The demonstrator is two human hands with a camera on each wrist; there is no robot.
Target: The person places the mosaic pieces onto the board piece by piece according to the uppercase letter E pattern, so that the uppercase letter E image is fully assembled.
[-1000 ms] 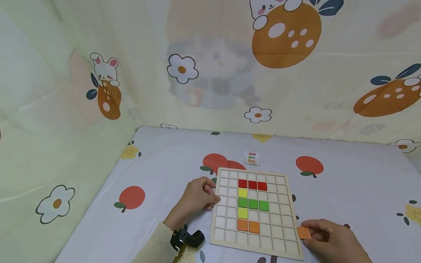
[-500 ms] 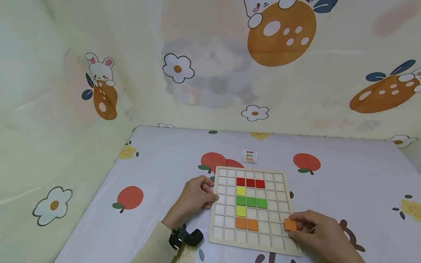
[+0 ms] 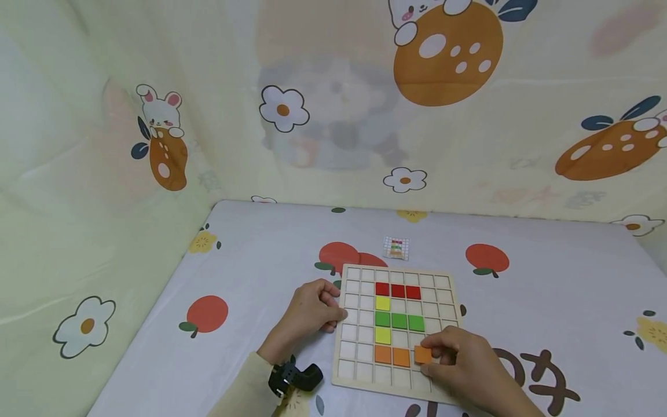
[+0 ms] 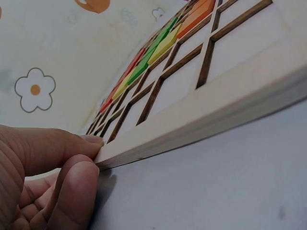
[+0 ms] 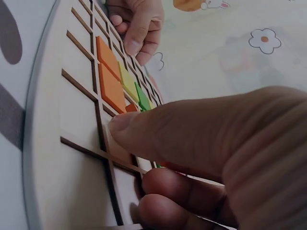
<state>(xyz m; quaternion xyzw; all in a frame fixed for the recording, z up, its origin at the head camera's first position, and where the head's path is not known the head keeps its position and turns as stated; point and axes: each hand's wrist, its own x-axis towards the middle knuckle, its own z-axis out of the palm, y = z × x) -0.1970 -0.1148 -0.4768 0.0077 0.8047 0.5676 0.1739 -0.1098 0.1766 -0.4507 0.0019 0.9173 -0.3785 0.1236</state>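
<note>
A light wooden grid board (image 3: 445, 296) lies on the table. My left hand (image 3: 312, 307) grips its left edge; in the left wrist view the thumb (image 4: 62, 146) rests at the top of the rim with curled fingers beside it. Three red tiles (image 3: 398, 291), two yellow tiles (image 3: 383, 335), three green tiles (image 3: 399, 321) and two orange tiles (image 3: 400, 357) fill some squares. My right hand (image 3: 464, 362) pinches another orange tile (image 3: 422, 354) between thumb and forefinger, close over the board, just right of the orange pair. In the right wrist view the thumb (image 5: 158, 127) mostly hides this tile.
Behind the board lies a small card (image 3: 396, 248) printed with a coloured grid pattern. A pale tablecloth (image 3: 547, 301) with fruit prints covers the table. Patterned curtains (image 3: 333, 116) close off the back and left. A black strap device (image 3: 295, 377) sits at the left wrist.
My right hand has carried the orange tile leftward from beside the board's right edge to over the board, near the orange pair. The left hand has stayed at the left edge.
</note>
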